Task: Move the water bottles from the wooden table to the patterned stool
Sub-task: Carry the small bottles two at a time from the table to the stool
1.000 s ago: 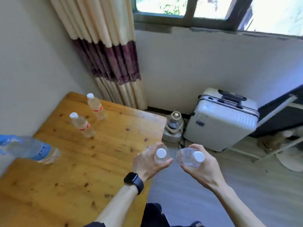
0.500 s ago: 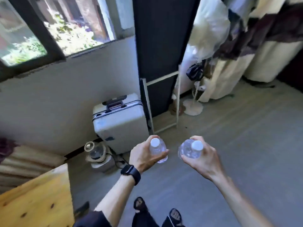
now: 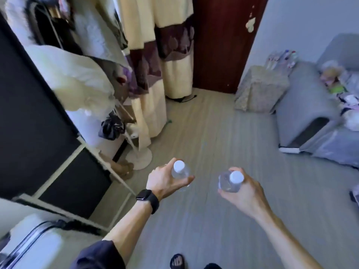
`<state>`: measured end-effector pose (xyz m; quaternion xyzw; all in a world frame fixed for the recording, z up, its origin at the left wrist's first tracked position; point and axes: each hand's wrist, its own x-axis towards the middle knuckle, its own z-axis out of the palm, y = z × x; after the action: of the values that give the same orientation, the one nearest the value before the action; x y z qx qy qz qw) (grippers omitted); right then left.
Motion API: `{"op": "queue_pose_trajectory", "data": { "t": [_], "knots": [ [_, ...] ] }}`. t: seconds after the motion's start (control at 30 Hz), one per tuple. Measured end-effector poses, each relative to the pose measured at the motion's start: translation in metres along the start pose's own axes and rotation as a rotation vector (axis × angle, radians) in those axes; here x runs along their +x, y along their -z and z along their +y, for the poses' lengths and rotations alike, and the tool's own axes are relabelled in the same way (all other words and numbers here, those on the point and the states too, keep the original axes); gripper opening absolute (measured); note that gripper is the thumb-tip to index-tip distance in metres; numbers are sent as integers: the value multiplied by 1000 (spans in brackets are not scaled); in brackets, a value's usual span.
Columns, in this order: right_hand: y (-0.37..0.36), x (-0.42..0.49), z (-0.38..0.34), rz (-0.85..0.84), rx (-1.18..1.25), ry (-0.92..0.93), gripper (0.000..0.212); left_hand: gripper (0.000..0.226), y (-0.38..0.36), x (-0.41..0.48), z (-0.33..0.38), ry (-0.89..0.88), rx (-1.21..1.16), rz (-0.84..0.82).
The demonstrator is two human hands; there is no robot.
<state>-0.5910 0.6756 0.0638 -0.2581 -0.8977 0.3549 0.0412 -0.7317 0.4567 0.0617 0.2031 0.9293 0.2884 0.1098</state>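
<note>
Turned toward the patterned stool; hands grip clear, white-capped bottles.

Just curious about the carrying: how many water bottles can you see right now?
2. One water bottle is in the left hand, the other bottle in the right hand, both over the floor. The table is out of view, so more may exist.

2 clear white-capped bottles held mid-air; patterned stool by far wall
</note>
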Motion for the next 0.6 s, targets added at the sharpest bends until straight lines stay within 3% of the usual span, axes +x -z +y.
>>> {"op": "queue_pose_trajectory", "data": {
  "t": [0.17, 0.4, 0.6],
  "knots": [
    [48, 56, 19, 157, 28, -120, 58, 64, -8, 100, 57, -165, 37, -112],
    [108, 166, 70, 238, 38, -215, 56, 66, -48, 233, 137, -305, 61, -226],
    [155, 276, 121, 257, 88, -245, 57, 68, -90, 348, 204, -308, 129, -259]
  ]
}}
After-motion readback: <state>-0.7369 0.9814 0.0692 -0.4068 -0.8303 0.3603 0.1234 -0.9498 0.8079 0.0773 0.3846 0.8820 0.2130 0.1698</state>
